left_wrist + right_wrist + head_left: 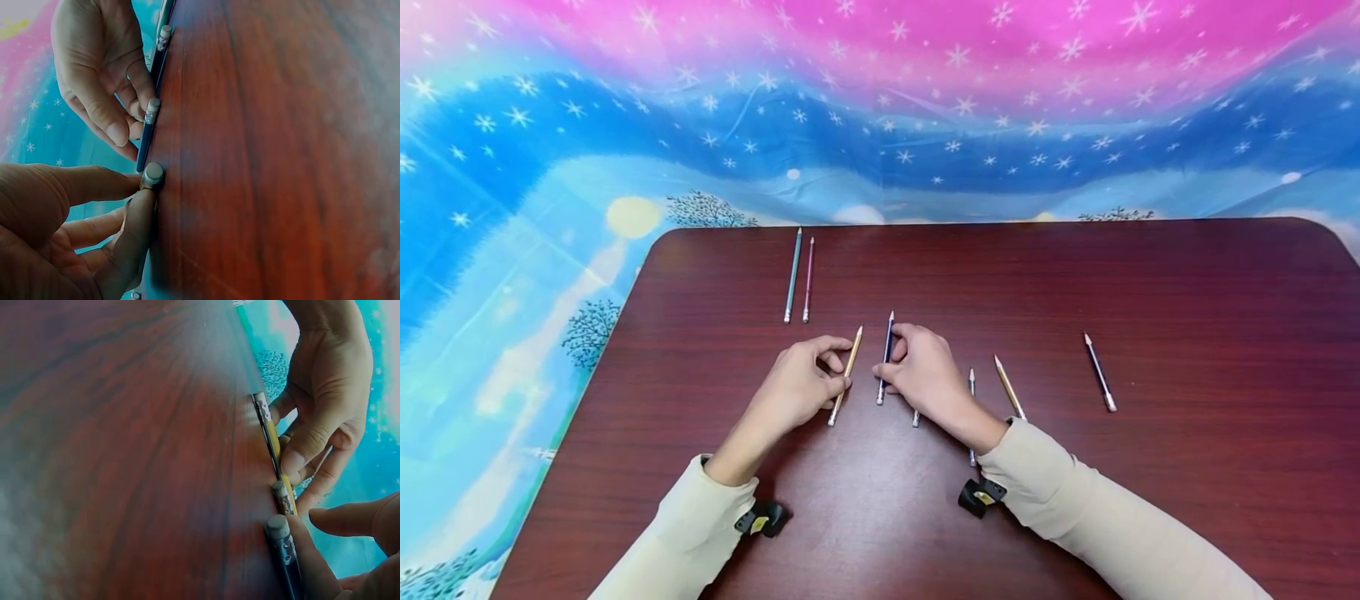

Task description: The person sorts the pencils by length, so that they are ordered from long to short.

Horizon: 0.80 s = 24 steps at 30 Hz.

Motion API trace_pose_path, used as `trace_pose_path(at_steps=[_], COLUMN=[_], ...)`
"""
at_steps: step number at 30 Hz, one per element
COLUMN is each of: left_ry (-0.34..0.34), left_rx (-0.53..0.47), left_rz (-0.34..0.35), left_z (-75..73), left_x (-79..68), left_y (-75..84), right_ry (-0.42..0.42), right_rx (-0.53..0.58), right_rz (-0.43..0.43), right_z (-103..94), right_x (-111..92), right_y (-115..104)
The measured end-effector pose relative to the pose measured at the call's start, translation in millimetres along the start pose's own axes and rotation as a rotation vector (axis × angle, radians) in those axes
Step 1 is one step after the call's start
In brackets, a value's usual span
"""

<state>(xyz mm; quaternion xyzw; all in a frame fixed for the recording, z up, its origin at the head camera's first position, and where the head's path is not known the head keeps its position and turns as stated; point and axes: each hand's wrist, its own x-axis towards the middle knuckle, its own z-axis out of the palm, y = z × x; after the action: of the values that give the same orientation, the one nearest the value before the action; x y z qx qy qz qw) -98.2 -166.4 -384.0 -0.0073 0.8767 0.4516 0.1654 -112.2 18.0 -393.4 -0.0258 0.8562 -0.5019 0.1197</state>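
"What's the left hand (801,383) doing?"
"Its grip is narrow. Thumb and finger hold a yellow pencil (852,357)."
"Which way does that point?"
"The tip points away from the person and leans a bit right. The rubber end is near the person."
"And the right hand (928,371)?"
"Narrow grip too, on a dark blue pencil (888,340), just right of the yellow one. It points almost straight away. Their tips are closer together than their rubber ends."
"Where are they?"
"At the middle of the brown tabletop (1187,283) (I can't tell if they touch it)."
"What's around them?"
"The silver end of a hidden pencil (916,418) peeks from under the right hand. Then comes a thin pencil (972,400), straight up and down, and a gold pencil (1009,387), its tip leaning left. Well off right, a black pencil (1100,371) leans left too."
"And farther back?"
"On the left, a teal pencil (793,275) and a pink pencil (808,279) lie side by side, tips away. Behind hangs a snowflake cloth (880,100)."
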Motion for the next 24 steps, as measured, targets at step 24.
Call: trace_pose_path(at_steps=[24], left_ry=[0.007], left_rx=[0.033], left_rz=[-0.005], left_z=[0.3], left_x=[3.2], left_y=[-0.1], right_ry=[0.028], right_rx=[-0.288], right_rz=[-0.082], right_z=[0.6], right_x=[5.0], right_y=[-0.6])
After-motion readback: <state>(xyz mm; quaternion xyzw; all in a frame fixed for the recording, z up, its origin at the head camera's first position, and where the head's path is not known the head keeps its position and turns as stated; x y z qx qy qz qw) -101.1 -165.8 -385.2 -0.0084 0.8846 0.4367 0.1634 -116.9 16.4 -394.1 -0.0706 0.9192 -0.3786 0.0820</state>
